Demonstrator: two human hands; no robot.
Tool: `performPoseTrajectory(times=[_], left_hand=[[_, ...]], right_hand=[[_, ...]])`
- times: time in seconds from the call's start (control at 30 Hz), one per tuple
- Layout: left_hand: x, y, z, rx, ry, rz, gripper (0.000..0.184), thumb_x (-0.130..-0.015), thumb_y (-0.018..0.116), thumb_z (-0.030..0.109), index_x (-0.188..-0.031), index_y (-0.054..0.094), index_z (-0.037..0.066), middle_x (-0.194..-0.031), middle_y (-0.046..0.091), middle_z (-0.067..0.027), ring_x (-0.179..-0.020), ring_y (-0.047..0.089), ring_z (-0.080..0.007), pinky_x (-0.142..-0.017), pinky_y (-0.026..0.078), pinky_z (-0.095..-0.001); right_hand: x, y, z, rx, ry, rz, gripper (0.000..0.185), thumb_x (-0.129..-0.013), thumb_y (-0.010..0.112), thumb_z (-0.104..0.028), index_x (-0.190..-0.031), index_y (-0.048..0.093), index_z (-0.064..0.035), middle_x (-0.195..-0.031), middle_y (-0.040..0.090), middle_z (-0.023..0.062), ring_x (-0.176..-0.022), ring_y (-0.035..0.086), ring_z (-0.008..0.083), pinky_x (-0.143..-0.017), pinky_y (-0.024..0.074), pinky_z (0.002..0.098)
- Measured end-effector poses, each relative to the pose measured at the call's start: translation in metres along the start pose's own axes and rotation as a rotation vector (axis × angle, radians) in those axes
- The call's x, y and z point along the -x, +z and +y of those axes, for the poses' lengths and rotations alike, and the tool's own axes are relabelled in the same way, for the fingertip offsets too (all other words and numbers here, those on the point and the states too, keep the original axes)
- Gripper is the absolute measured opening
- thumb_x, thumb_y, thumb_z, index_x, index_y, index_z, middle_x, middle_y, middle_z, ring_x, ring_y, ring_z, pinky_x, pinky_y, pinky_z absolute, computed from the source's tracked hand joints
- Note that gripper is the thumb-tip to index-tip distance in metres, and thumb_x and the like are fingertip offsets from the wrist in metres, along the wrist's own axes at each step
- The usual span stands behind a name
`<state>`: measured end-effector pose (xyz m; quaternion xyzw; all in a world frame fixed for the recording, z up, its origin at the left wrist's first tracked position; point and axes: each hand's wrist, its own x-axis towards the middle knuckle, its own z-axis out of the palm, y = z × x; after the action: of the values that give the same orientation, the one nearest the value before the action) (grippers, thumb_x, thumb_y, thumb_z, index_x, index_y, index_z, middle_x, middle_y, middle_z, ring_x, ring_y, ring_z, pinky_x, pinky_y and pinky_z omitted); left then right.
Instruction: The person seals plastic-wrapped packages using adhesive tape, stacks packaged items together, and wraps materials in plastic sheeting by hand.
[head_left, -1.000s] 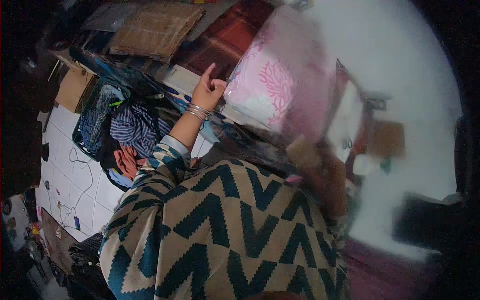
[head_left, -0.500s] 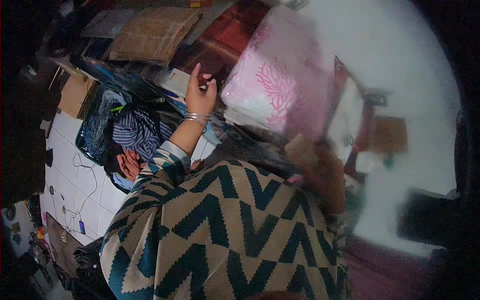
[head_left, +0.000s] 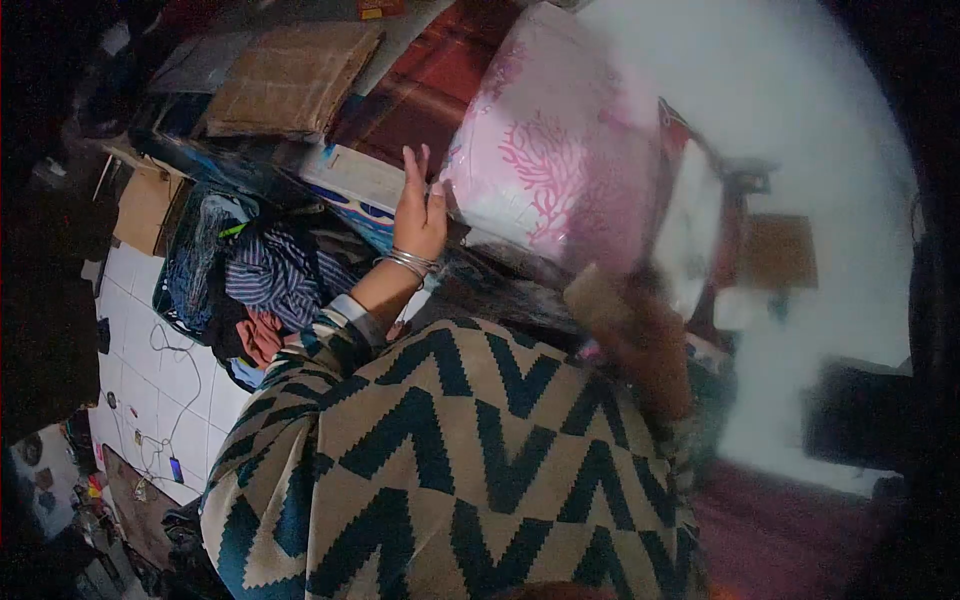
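Observation:
My left hand (head_left: 420,218), with silver bangles at the wrist, is open, its fingers stretched upward. It is beside the near left corner of a large pale pink bundle (head_left: 560,170) with a pink coral print and a shiny, plastic-like surface. Whether the fingers touch the bundle, I cannot tell. Low in front of the bundle is a blurred brown shape that looks like my right hand (head_left: 645,345). A tan, block-like piece (head_left: 592,298) shows at its tip. Haze hides the fingers, so their grip is unclear.
Left of the bundle lie a dark red cloth (head_left: 425,85), a brown wrapped flat packet (head_left: 295,80) and a white-edged box (head_left: 350,180). A basket of clothes (head_left: 280,265) stands on the white tiled floor (head_left: 185,390), near a cable. Haze blurs the right side.
My left hand has moved slightly right and down, closer to the bundle, and its curled fingers have straightened. The right-hand shape stays nearly in place.

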<state>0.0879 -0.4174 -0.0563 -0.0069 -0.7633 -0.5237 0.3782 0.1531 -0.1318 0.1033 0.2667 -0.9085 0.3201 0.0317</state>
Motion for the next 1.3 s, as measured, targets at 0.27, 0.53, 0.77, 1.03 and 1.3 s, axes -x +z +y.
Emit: performPoseTrajectory(times=[0.27, 0.53, 0.77, 1.03, 1.3], left_hand=[[-0.018, -0.003, 0.000, -0.017, 0.053, -0.153, 0.062, -0.092, 0.039, 0.013, -0.144, 0.008, 0.002, -0.140, 0.039, -0.0182, -0.128, 0.038, -0.0357, -0.106, 0.027, -0.0398], [-0.071, 0.012, 0.034, -0.428, 0.671, -0.650, 0.055, -0.088, 0.045, 0.034, -0.139, 0.035, 0.016, -0.134, 0.047, -0.0122, -0.127, 0.040, -0.0267, -0.108, 0.020, -0.0499], [-0.070, 0.022, 0.034, -0.574, 0.670, -0.658, 0.057, -0.088, 0.047, 0.034, -0.142, 0.030, 0.024, -0.123, 0.057, -0.0035, -0.122, 0.045, -0.0217, -0.107, 0.021, -0.0523], [-0.066, 0.026, 0.039, -0.742, 0.665, -0.637, 0.059, -0.088, 0.047, 0.036, -0.143, 0.028, 0.024, -0.124, 0.056, -0.0012, -0.120, 0.047, -0.0195, -0.106, 0.020, -0.0545], [-0.068, 0.026, 0.033, -0.719, 0.728, -0.614, 0.055, -0.089, 0.044, 0.038, -0.141, 0.033, 0.022, -0.127, 0.054, -0.0031, -0.121, 0.047, -0.0199, -0.107, 0.016, -0.0548]], right_hand=[[0.001, -0.006, 0.001, -0.001, 0.159, -0.066, 0.045, -0.070, 0.075, -0.026, -0.104, 0.062, 0.0004, -0.086, 0.064, 0.0185, -0.079, 0.062, 0.0320, -0.072, 0.0486, 0.0373], [-0.004, -0.006, 0.009, 0.184, 0.059, -0.025, 0.045, -0.071, 0.073, -0.027, -0.106, 0.062, -0.0016, -0.084, 0.065, 0.0198, -0.076, 0.064, 0.0359, -0.068, 0.0498, 0.0402], [-0.004, -0.012, -0.001, 0.260, -0.079, -0.013, 0.046, -0.070, 0.072, -0.030, -0.107, 0.062, -0.0027, -0.086, 0.065, 0.0192, -0.080, 0.063, 0.0365, -0.070, 0.0474, 0.0438], [0.006, -0.027, 0.023, 0.290, 0.225, -0.120, 0.048, -0.069, 0.074, -0.032, -0.108, 0.063, -0.0054, -0.088, 0.066, 0.0185, -0.081, 0.064, 0.0331, -0.070, 0.0496, 0.0403], [0.020, -0.033, 0.056, 0.089, 0.182, -0.151, 0.057, -0.064, 0.077, -0.036, -0.110, 0.061, -0.0064, -0.092, 0.065, 0.0184, -0.087, 0.063, 0.0350, -0.075, 0.0488, 0.0410]])
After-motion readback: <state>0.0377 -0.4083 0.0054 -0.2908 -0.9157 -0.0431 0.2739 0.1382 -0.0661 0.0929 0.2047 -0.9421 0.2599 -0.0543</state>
